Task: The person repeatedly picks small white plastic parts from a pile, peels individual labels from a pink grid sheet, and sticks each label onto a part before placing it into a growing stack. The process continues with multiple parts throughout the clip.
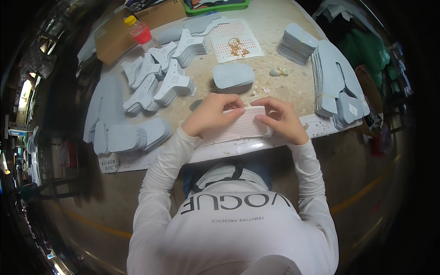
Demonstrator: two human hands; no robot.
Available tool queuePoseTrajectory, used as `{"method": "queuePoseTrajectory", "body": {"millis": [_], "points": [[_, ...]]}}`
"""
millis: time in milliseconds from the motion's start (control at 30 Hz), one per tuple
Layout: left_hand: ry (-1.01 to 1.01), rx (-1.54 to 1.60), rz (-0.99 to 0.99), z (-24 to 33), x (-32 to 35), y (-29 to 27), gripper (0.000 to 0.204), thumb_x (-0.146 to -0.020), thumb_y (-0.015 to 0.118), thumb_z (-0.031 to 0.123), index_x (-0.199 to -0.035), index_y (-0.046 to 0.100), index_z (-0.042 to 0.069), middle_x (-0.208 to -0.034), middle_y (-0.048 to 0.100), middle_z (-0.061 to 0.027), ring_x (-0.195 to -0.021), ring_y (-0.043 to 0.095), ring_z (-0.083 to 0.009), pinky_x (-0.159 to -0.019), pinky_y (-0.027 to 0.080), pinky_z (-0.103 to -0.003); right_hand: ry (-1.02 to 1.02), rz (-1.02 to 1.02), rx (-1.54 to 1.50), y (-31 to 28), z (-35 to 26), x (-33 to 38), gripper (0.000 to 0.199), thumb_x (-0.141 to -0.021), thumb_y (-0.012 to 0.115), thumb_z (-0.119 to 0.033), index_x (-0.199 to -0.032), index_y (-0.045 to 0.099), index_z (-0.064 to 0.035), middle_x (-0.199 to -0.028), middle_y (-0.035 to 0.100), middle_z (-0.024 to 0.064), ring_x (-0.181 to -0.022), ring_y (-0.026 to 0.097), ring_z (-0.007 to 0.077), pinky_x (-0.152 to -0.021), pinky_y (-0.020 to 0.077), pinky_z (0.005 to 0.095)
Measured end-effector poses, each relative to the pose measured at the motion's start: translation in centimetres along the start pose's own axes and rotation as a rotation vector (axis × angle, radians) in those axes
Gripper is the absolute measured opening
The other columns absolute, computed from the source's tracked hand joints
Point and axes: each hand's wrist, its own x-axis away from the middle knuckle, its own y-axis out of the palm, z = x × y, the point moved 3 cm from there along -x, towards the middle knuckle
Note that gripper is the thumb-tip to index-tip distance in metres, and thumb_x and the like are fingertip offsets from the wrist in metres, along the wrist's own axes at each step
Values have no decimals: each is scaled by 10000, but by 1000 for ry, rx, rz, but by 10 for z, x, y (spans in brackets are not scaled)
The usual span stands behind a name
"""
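Note:
Both of my hands rest on a white sheet with rows of small red marks [240,126] that lies at the near edge of the table [275,87]. My left hand [213,113] presses on the sheet's left part, fingertips at its top edge. My right hand [282,118] holds the sheet's right end, thumb and fingers pinched at the top edge. Just beyond the hands sits a stack of pale blue rounded fabric pieces [233,77].
Several stacks of pale blue cut pieces [158,80] lie to the left, more stacks [337,87] at the right edge. A second dotted sheet with gold rings [236,43] lies farther back. A bottle with a red label [140,31], a cardboard box [137,25] and a green tray [217,5] stand at the back.

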Motion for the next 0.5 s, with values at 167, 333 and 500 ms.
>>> {"method": "queuePoseTrajectory", "body": {"millis": [167,333,500], "points": [[-170,78,-69,-3,4,-6,220,-818,797,156,-924,719,-20,-756,669,-12,-675,570,-57,-614,460,-219,80,116,-122,8,22,2,179,-872,733,-83,-1032,730,-5,-806,683,6,-697,590,38,-626,480,199],[-190,74,-74,-8,5,-9,213,-850,776,160,-902,743,-44,-727,678,-18,-658,560,-45,-580,454,-214,-34,195,23,9,17,3,138,-868,730,-90,-989,743,-25,-834,704,38,-665,632,100,-608,500,232],[-162,70,-50,-11,4,-8,218,-879,747,169,-903,745,-47,-713,673,-14,-649,555,-47,-575,452,-214,-410,365,539,7,-5,5,131,-808,735,-68,-939,732,-72,-913,683,50,-828,662,251,-715,530,320]]}}
